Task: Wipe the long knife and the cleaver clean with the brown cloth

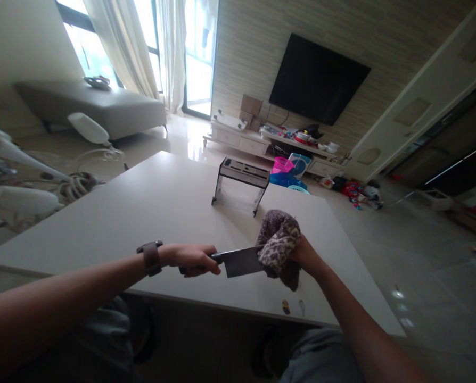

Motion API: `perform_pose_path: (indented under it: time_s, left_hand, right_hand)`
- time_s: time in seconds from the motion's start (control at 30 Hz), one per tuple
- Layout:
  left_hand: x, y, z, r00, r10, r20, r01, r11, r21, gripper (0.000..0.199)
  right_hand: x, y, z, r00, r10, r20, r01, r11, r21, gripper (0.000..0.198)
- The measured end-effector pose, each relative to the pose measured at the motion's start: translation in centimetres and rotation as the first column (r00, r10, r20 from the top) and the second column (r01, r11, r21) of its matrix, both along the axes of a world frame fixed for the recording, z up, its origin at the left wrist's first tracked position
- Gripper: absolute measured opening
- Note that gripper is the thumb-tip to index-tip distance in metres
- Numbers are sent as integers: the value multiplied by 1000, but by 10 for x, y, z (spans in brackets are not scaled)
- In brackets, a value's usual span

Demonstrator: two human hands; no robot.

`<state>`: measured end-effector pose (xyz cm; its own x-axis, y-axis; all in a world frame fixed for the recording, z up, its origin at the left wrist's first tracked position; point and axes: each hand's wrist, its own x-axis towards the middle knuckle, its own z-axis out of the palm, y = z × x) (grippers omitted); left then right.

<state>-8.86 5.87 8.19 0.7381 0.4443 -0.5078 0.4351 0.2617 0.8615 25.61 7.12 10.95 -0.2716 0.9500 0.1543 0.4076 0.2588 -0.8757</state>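
My left hand is closed round the dark handle of a cleaver, held level above the white table near its front edge. The broad blade points right, and its far end is hidden in a patterned brown-and-grey cloth. My right hand grips that cloth from the right, folded over the blade; its fingers are mostly behind the fabric. Beyond the cloth stands a knife block with a slotted dark top and clear sides.
Two small items, one a yellow figure, lie at the table's front edge. White chairs stand on the left. Behind the table are a pink basket, a low TV cabinet and a wall-mounted television.
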Motion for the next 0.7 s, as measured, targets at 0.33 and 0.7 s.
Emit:
perform_pose_path:
  time_s: [0.33, 0.7]
  left_hand:
    - [0, 10, 5, 1000, 7, 10, -8, 991, 131, 45]
    - [16, -1, 6, 930, 245, 274, -219, 968, -121, 32]
  right_hand:
    - [7, 13, -18, 941, -139, -309, 140, 990, -21, 33]
    - [-15, 2, -1, 633, -356, -687, 211, 934, -289, 49]
